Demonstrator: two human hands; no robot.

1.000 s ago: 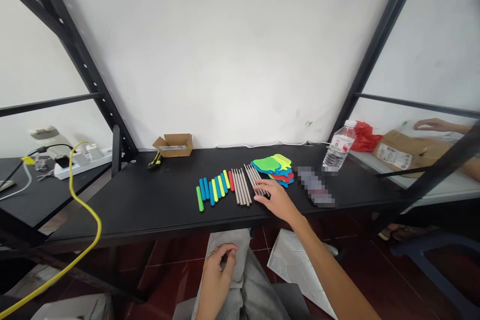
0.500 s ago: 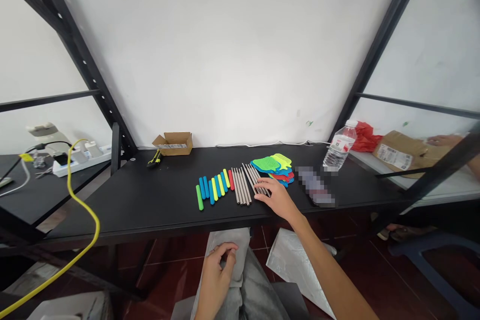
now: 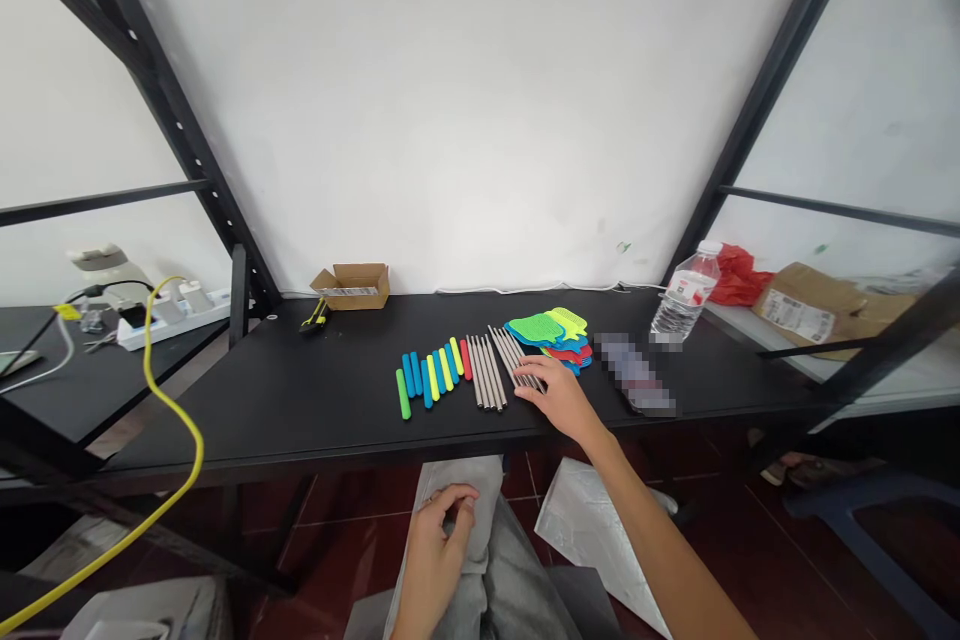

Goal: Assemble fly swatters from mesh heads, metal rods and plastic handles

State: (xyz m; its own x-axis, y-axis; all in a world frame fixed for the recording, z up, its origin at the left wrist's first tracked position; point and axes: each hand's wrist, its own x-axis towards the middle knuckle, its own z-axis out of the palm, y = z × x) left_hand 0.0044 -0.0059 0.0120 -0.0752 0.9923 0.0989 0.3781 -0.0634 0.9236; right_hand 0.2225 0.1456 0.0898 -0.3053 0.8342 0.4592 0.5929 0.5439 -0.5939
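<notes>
Because slim grey metal rods (image 3: 507, 350) were laid near the front edge of the black bench (image 3: 322, 410), some could be rolled off by the half-curled right hand (image 3: 559, 395) over them, grip unclear; the loosely curled left hand (image 3: 441, 532) seemed empty.

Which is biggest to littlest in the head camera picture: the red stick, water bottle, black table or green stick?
1. black table
2. water bottle
3. green stick and red stick: close in size, and the green one seems nearer the camera, so unsure
</notes>
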